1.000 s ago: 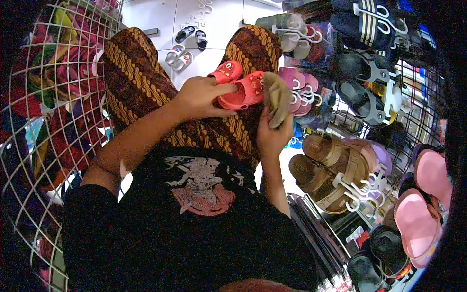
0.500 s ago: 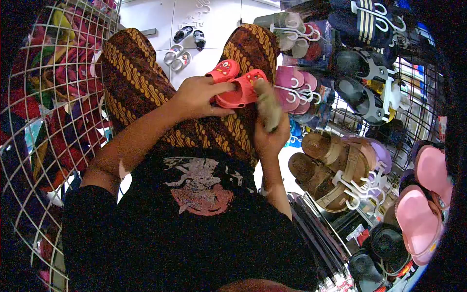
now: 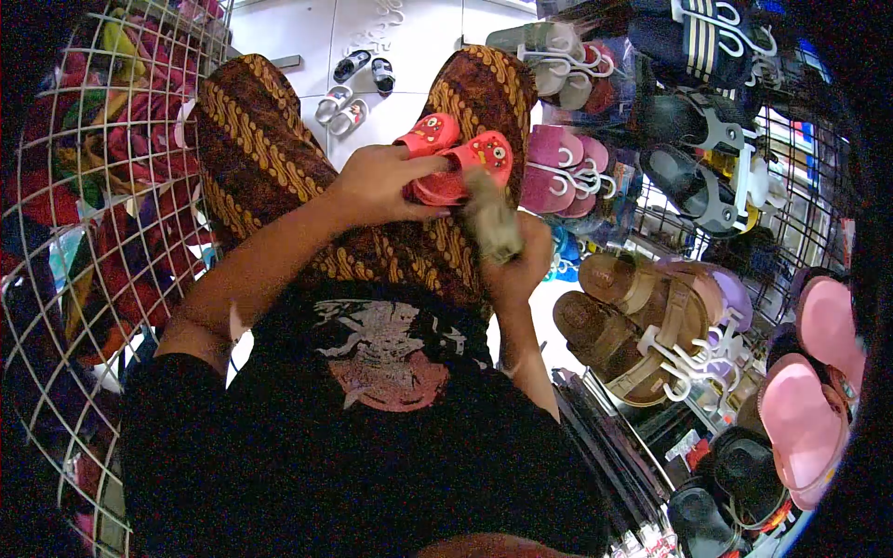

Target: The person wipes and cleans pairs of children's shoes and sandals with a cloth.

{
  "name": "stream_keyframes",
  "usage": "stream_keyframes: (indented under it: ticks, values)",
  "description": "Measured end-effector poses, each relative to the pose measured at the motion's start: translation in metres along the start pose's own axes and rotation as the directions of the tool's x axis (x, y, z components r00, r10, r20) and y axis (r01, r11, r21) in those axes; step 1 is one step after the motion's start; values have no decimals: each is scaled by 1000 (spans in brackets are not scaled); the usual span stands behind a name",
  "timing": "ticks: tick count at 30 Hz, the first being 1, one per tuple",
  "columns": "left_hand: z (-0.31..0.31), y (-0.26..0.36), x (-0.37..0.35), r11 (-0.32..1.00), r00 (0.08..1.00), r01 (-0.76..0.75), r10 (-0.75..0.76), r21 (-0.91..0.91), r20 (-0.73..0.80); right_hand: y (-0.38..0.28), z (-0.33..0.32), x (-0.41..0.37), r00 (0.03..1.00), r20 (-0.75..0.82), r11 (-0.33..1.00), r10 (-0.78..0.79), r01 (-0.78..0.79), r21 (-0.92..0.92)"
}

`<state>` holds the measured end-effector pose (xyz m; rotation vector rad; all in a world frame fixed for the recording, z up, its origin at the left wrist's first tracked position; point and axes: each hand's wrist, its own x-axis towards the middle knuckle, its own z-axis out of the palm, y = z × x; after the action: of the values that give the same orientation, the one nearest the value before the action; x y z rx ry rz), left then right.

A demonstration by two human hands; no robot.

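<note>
A pair of small red children's clogs [image 3: 482, 160] with cartoon decorations is held above my lap. My left hand [image 3: 381, 186] is closed around their heel end, its fingers against the nearer clog. In my right hand [image 3: 523, 265] is a khaki cloth [image 3: 493, 223], crumpled and smeared by motion. Its upper end reaches the side of the right-hand clog. Some of my right fingers are hidden behind the cloth.
A wire grid [image 3: 93, 232] with colourful footwear behind it stands at left. On the right hang pink sandals [image 3: 551, 172], brown sandals [image 3: 605, 321] and pink slippers [image 3: 805, 418] on white hangers. Small grey sandals [image 3: 349, 116] lie on the white tile floor.
My right hand and the cloth have shifted down and left, from the outer side of the right-hand clog to its heel side. My left hand keeps its hold with little movement.
</note>
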<state>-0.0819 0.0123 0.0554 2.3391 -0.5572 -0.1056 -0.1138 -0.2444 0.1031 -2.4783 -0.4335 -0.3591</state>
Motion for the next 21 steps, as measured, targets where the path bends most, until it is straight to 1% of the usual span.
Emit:
stream_keyframes:
  ticks: [1, 2, 3, 4, 6, 7, 8, 9, 11, 12, 13, 16, 17, 19, 20, 21]
  values:
    - [-3, 5, 1, 1000, 1000, 1, -1, 4, -18, -5, 7, 2, 972, -46, 971, 229, -224, 87]
    - [-5, 8, 3, 1000, 999, 1, -1, 8, -37, -7, 11, 3, 892, -71, 885, 446, -429, 181]
    - [-4, 7, 3, 1000, 1000, 14, -14, 0, -21, -7, 8, 2, 953, -22, 951, 303, -301, 68]
    - [-2, 4, 2, 1000, 1000, 30, -30, -8, -6, -6, 4, 4, 999, 10, 999, -46, 46, -12]
    - [-1, 3, 1, 999, 999, 38, -38, -15, 10, -14, 0, 8, 966, 51, 962, -254, 257, -96]
    - [-2, 3, 2, 999, 1000, 29, -29, -13, 9, -14, 4, 7, 997, 18, 996, -68, 69, -49]
    - [-3, 4, 2, 1000, 1000, 20, -20, -12, 8, -12, 9, 6, 993, -5, 993, 121, -121, 3]
    - [-4, 6, 4, 999, 999, 15, -16, 29, 27, -10, 11, 4, 952, -17, 951, 306, -305, 58]
    - [-8, 7, 3, 999, 998, 34, -34, 11, 55, -5, 9, 1, 998, 3, 998, 62, -62, -23]
    - [-9, 6, 3, 999, 997, 46, -46, 4, 67, -4, 8, 2, 998, 22, 996, -64, 65, -57]
    - [-8, 5, 2, 999, 998, 39, -39, -2, 56, -5, 6, 4, 977, -13, 975, -212, 211, -76]
    - [-5, 4, 2, 1000, 999, 24, -24, -12, 36, -8, 3, 9, 998, 29, 998, 52, -53, 27]
    - [-4, 6, 3, 1000, 999, 27, -26, -12, 36, -6, 8, 5, 963, -1, 963, 269, -269, -14]
    - [-7, 6, 3, 999, 999, 26, -25, -28, 26, -11, 6, -1, 999, -14, 996, 34, -35, -85]
    - [-4, 3, 2, 999, 1000, 22, -22, -44, 14, -15, 6, -3, 996, -20, 989, -86, 83, -119]
    - [-1, 0, 1, 998, 1000, 17, -17, -59, 2, -17, 8, -4, 997, -15, 987, -76, 73, -140]
